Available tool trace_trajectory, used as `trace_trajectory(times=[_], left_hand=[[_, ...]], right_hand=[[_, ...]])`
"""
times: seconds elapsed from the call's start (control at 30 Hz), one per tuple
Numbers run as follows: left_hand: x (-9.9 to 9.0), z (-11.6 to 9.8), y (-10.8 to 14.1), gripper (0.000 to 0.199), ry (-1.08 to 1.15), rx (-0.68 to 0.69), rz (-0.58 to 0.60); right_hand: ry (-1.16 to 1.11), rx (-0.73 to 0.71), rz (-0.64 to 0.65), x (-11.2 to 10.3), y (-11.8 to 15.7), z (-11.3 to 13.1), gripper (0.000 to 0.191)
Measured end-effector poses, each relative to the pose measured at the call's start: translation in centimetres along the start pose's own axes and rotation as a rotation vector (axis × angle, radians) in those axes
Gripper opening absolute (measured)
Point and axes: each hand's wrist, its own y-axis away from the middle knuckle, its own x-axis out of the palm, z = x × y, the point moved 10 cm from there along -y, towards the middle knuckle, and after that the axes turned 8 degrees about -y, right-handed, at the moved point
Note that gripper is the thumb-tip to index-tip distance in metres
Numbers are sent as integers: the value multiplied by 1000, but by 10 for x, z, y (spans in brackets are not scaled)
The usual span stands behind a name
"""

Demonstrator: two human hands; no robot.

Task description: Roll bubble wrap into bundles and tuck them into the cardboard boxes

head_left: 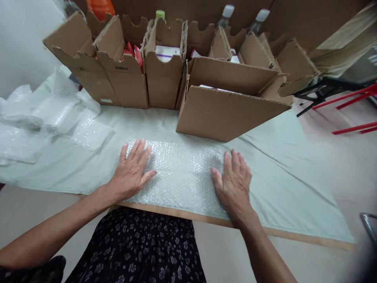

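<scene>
A rectangular sheet of bubble wrap (179,177) lies flat at the front edge of the table, with a crease running across its middle. On its left end rests my left hand (132,171), palm down with the fingers stretched out and the thumb apart. My right hand (235,177) lies along the right end of the sheet, also palm down, its thumb spread away from the fingers. Neither hand grips anything. Just beyond the sheet stands an open cardboard box (229,114), with the edge of something white showing inside.
Behind is a row of cardboard boxes (129,84) holding red packets and white cartons. Clear bottles with white caps (228,11) and an orange container (101,8) stand at the back. More bubble wrap (59,106) is heaped at left on the pale green cloth (282,177). Red-and-black furniture legs (347,100) show at right.
</scene>
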Motion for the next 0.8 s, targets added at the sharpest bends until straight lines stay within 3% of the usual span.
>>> trace_trajectory(times=[0.13, 0.2, 0.27, 0.33, 0.43, 0.53, 0.67, 0.8], left_hand=[[9, -57, -9, 72, -7, 241, 64], [22, -63, -9, 71, -47, 300, 143], [29, -46, -6, 71, -87, 272, 192], [29, -15, 0, 72, -119, 183, 200], [24, 27, 16, 71, -150, 47, 183], [16, 46, 35, 70, -160, -33, 146], [-2, 32, 56, 70, -117, 6, 87], [-10, -9, 64, 72, -8, 213, 128]], right_hand=[[-64, -190, 190, 29, 6, 72, 66], [-54, -236, 307, 45, 11, 85, 65], [-22, -216, 348, 49, 14, 75, 65], [11, -166, 327, 43, 16, 52, 64], [58, -109, 255, 27, 25, 17, 61], [104, -73, 162, 4, 40, -11, 56], [117, -87, 44, -38, 63, -32, 42], [42, -285, 149, -53, 77, -17, 36]])
